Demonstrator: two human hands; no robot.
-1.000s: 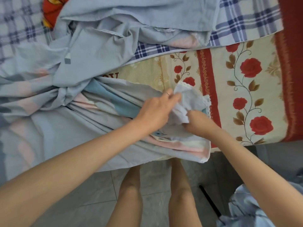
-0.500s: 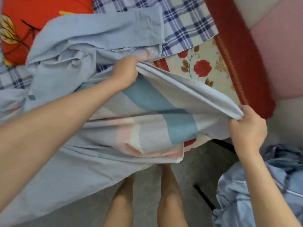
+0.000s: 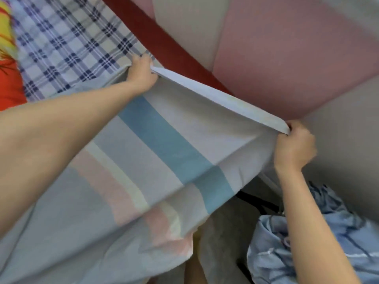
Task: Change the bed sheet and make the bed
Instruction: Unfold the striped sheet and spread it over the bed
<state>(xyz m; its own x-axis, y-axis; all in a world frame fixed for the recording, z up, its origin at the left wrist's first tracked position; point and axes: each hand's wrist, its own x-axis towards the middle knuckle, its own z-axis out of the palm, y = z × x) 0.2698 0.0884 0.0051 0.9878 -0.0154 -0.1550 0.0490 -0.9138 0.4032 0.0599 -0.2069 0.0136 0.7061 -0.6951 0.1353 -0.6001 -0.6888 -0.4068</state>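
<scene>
Sheet: the striped sheet (image 3: 164,160) is hanging stretched between both grips above the bed, its lower part draping down toward the floor (image 3: 225,232).
Left grip: the left grip (image 3: 141,72) is clutching the sheet's top edge, fingers curled round the fabric, just over the plaid cloth (image 3: 67,48).
Right grip: the right grip (image 3: 293,146) is pinching the sheet's corner in a closed fist, out past the red border (image 3: 164,48) of the bed.
Risk: the corner is likely sitting in a small pinch, so a sharp flick could be pulling it free. The trailing hem may be dragging on the floor or getting underfoot.
Around: an orange and yellow cushion (image 3: 10,78) is lying at the far left, and pink and grey panels (image 3: 287,58) are standing behind the bed.
In the way: a crumpled blue bundle (image 3: 328,242) is lying on the floor beside the right arm, crowding a step that way.
</scene>
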